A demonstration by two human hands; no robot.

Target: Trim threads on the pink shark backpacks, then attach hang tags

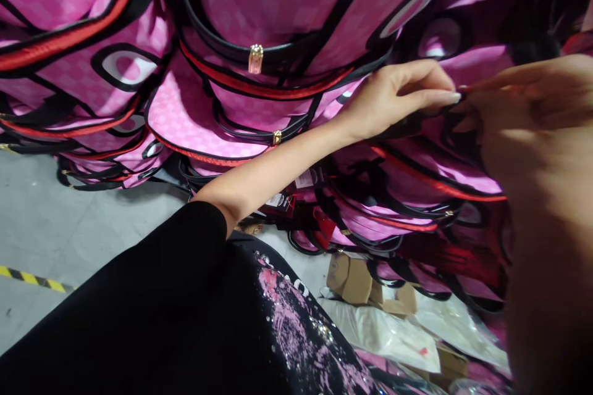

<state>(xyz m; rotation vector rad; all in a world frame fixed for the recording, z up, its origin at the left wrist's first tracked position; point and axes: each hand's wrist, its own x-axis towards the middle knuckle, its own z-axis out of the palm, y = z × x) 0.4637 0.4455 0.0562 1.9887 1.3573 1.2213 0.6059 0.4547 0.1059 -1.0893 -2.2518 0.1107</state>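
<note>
A big heap of pink bags (241, 12) with black and red trim fills the upper view. My left hand (398, 95) reaches across to the right side of the heap, fingers curled and pinched on a bag's dark edge (456, 112). My right hand (523, 111) is close to the camera at the right, its fingers meeting the left fingertips at the same edge. What exactly the right fingers grip is hidden by the hand itself. My black sleeve (152, 296) covers the lower left.
Grey concrete floor (55, 228) with a yellow-black stripe (32, 279) lies at the left. Brown cardboard pieces (352, 278) and clear plastic wrapping (393, 333) lie under the heap at the lower right. Gold clasps (256, 58) and hang tags (278, 199) show on the bags.
</note>
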